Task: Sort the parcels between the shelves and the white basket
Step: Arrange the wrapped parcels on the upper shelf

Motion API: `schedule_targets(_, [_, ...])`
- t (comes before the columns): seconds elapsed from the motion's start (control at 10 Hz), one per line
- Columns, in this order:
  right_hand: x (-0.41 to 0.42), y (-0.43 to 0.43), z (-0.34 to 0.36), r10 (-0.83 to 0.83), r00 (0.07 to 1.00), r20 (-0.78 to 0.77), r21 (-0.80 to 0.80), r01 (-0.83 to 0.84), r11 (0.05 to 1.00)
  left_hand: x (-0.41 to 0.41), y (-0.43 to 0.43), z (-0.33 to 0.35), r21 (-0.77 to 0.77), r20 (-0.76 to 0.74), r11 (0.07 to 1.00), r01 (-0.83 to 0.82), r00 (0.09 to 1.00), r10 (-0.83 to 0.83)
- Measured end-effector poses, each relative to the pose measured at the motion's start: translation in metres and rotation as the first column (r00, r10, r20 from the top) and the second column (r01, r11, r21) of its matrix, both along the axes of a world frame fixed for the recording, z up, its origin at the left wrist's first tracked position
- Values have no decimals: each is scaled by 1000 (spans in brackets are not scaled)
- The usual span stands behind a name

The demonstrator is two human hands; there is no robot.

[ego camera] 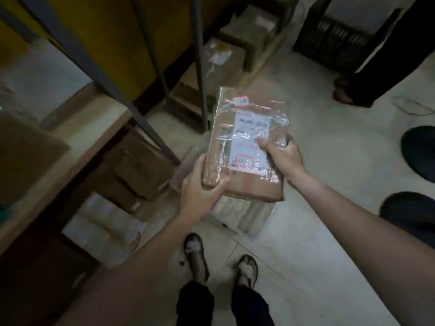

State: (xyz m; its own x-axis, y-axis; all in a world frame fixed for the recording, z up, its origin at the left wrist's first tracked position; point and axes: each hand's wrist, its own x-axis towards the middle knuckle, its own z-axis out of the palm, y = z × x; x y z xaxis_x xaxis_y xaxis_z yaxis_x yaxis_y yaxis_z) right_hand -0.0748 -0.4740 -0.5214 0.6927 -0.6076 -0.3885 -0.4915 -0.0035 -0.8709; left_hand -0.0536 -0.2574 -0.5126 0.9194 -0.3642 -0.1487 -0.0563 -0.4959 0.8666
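Running left to right, by item:
Shelves [77, 128]: grey metal uprights and pale boards fill the left side; the upper levels are cut off by the frame edge, and a blurred tan shape sits at the far left
Boxes on the low shelf [138, 170]: brown cartons in shadow under the board, labels too dark to read; a pale wrapped bundle [103, 224] lies just in front of them
Left hand [200, 187]: fingers curled under the parcel's near left corner, thumb lying along its lower edge, gripping it
Parcel [244, 147]: flat brown cardboard box held in the air over the floor between both hands, wrapped in shiny clear tape; the white label [250, 142] on top carries print too blurred to read, as does a small tag near its far edge
White basket [237, 212]: on the floor directly below the parcel, mostly hidden by it; only a gridded white part shows
Right hand [282, 154]: thumb pressed on the label, the other fingers wrapped out of sight around the right edge, gripping the parcel
Feet in sandals [221, 262]: the wearer's own, on the tiled floor beneath the arms
Dark rounded shapes [419, 151]: at the right edge, cut off and hard to identify
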Motion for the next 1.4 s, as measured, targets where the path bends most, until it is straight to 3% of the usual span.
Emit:
schedule_targets(0.1, [-13,3,-85,-39,990,-137,108,54,993,0,6,-75,45,-164,994,98,982,-90])
schedule_targets(0.2, [-26,1,-159,-106,967,-232,114,135,984,4,6,-146,75,-218,977,198,960,-178])
schedule_targets(0.4, [-43,-22,-267,-135,912,-388,86,182,980,8,9,-266,321,-109,862,393,919,-378])
schedule_targets(0.7, [9,-48,-381,82,880,-468,31,-77,997,31,22,-395,658,-42,558,505,765,-642])
schedule_targets(0.8, [26,-51,-409,111,870,-480,23,-114,993,35,29,-415,677,15,571,465,767,-641])
schedule_targets(1.0, [54,-44,-431,358,741,-568,90,-376,922,37,34,-432,636,29,620,460,788,-615])
schedule_targets(1.1, [71,-52,-430,373,739,-561,105,-384,917,40,40,-436,573,87,664,480,770,-632])
schedule_targets(1.2, [84,-63,-433,470,680,-563,183,-452,873,43,42,-438,511,75,702,496,788,-611])
schedule_targets(1.3, [96,-74,-438,567,558,-606,249,-544,802,41,52,-438,503,75,707,498,789,-610])
schedule_targets(1.4, [107,-80,-460,618,526,-584,246,-611,752,39,62,-441,475,105,726,497,787,-608])
